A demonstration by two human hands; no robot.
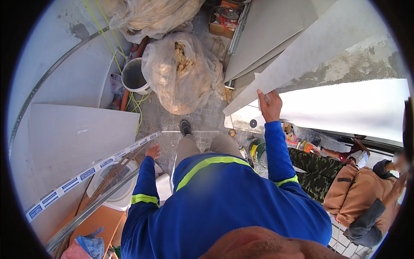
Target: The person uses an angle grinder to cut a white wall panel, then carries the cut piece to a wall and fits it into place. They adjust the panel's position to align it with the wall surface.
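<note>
My right hand (271, 108) is raised at the lower edge of a large grey board (297, 64). Its thumb lies against the board and its fingers curl at the edge. Rough, patchy grey shows along part of that board. My left hand (153, 151) hangs low on the left with loosely parted fingers and nothing in it. Close by it runs a long strip with blue and white printed film (99, 166). A pale flat panel (82, 129) leans on the wall beyond that strip.
Ahead stand a clear plastic sack of tan material (179, 71) and a grey bucket (134, 75). More boards (263, 39) lean at the far right. A white tub (114, 185) is at left. Two people, one in a tan jacket (358, 190), are at right near a green bucket (258, 153).
</note>
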